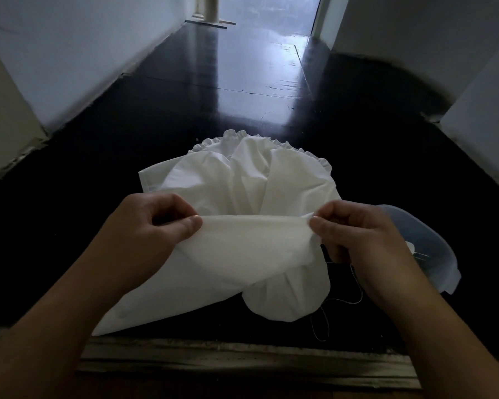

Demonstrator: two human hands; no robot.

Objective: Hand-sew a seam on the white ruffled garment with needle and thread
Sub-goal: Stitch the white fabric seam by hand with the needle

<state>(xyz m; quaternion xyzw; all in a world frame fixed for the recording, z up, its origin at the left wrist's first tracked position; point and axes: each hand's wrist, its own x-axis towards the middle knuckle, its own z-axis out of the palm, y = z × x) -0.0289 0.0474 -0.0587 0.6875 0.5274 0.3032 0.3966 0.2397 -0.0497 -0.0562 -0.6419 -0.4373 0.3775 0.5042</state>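
Garment [251,240] between pinching hands.

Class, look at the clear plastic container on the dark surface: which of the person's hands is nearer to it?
Right. The right hand pinches the white garment just beside the plastic container; the left hand grips the fabric on the far side.

A single head-worn, wide-angle view is given, aimed forward and steeply down from close above. Both forearms are seen entering from the lower corners of the frame. The dark counter [162,133] recedes toward the upper centre, where a bright opening, possibly a window, is blurred.
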